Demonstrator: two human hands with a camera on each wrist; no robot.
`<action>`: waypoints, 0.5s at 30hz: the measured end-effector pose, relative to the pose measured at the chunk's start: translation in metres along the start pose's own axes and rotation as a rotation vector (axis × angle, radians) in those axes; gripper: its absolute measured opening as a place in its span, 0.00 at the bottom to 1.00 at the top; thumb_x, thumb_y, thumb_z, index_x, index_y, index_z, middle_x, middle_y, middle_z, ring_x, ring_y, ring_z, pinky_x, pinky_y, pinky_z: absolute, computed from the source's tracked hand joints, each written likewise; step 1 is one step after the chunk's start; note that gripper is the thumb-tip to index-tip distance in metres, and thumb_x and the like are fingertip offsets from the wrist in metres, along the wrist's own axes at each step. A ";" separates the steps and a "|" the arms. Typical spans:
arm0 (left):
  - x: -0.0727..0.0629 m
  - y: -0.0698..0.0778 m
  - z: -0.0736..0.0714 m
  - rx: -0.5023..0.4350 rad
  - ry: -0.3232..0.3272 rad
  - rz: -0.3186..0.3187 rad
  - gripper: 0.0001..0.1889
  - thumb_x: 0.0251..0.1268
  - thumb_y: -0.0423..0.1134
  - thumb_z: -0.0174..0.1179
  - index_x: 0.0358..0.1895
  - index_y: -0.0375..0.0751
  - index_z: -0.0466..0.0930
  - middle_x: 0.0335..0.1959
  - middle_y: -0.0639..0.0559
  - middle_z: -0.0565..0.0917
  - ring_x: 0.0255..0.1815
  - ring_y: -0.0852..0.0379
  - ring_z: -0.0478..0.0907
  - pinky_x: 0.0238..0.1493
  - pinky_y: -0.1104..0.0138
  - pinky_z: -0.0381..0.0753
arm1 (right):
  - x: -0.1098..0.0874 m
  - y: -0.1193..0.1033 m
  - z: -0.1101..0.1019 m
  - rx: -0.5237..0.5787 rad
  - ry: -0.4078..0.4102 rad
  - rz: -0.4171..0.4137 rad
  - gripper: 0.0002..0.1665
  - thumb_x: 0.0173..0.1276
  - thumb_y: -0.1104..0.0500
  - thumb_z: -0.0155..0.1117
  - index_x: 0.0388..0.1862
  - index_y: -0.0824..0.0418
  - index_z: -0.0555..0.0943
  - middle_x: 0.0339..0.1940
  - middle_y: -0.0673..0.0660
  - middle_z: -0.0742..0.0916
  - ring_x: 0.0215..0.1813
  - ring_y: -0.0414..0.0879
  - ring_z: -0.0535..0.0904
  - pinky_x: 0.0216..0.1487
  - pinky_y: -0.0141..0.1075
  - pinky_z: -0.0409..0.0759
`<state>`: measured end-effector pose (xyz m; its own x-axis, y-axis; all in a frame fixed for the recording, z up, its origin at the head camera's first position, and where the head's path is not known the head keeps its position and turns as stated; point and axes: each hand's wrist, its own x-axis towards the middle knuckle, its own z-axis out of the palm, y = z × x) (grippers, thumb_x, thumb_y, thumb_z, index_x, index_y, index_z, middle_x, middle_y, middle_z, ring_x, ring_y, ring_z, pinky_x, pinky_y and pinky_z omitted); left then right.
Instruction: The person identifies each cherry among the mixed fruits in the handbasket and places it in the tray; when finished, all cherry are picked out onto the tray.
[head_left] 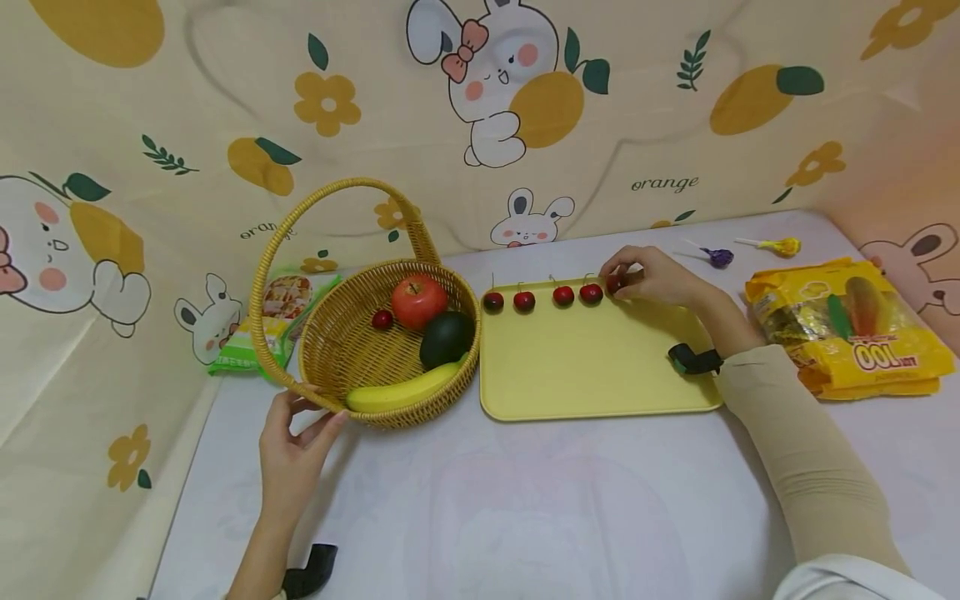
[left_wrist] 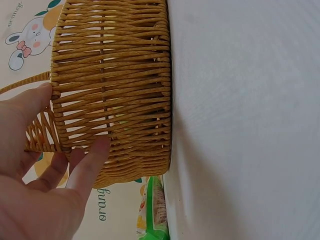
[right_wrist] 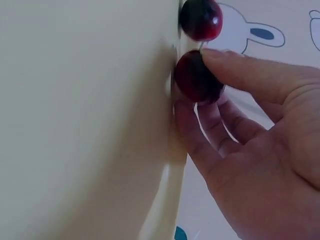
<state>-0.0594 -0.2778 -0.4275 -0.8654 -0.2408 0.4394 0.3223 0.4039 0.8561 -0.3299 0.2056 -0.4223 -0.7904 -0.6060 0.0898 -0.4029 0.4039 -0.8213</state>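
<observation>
At the back edge of a yellow tray (head_left: 592,367), my right hand (head_left: 660,279) pinches a dark red cherry (right_wrist: 192,77) between thumb and fingers. Several more cherries (head_left: 563,296) with stems form a row along that edge, one (right_wrist: 201,20) close beside the pinched one. My left hand (head_left: 296,450) holds the near left rim of a woven basket (left_wrist: 110,65), its thumb at the rim and a finger against the outer wall. Inside the basket are a red apple (head_left: 420,302), a dark green avocado (head_left: 447,340), a banana (head_left: 408,392) and a single cherry (head_left: 382,320).
The basket's tall handle (head_left: 262,283) arches above its left side. Behind it leans a green and white snack bag (head_left: 281,312). Right of the tray lie yellow packages (head_left: 855,333), with a purple lollipop (head_left: 720,257) and a yellow lollipop (head_left: 786,247) behind them. A printed cloth backdrop borders the table.
</observation>
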 end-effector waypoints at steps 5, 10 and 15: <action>0.000 0.001 0.000 -0.001 0.001 0.003 0.26 0.51 0.13 0.66 0.55 0.23 0.70 0.51 0.34 0.73 0.51 0.54 0.74 0.47 0.74 0.86 | -0.003 -0.003 -0.002 -0.040 -0.010 0.035 0.20 0.58 0.80 0.66 0.51 0.73 0.80 0.50 0.67 0.80 0.51 0.57 0.73 0.54 0.31 0.83; 0.000 0.003 0.001 0.008 0.000 0.003 0.25 0.52 0.14 0.67 0.54 0.22 0.69 0.50 0.34 0.73 0.51 0.53 0.74 0.46 0.74 0.86 | -0.004 -0.005 -0.003 -0.084 -0.026 0.051 0.20 0.59 0.79 0.67 0.51 0.73 0.79 0.49 0.66 0.79 0.51 0.57 0.73 0.53 0.34 0.83; 0.000 0.004 0.001 0.012 0.001 -0.004 0.26 0.52 0.14 0.67 0.54 0.21 0.69 0.50 0.34 0.73 0.51 0.52 0.74 0.46 0.74 0.86 | -0.003 -0.005 -0.004 -0.094 -0.045 0.046 0.19 0.58 0.79 0.66 0.50 0.72 0.79 0.48 0.66 0.81 0.49 0.56 0.74 0.50 0.32 0.82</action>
<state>-0.0586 -0.2756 -0.4240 -0.8663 -0.2429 0.4366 0.3146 0.4136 0.8544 -0.3275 0.2079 -0.4168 -0.7885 -0.6145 0.0258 -0.4097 0.4935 -0.7672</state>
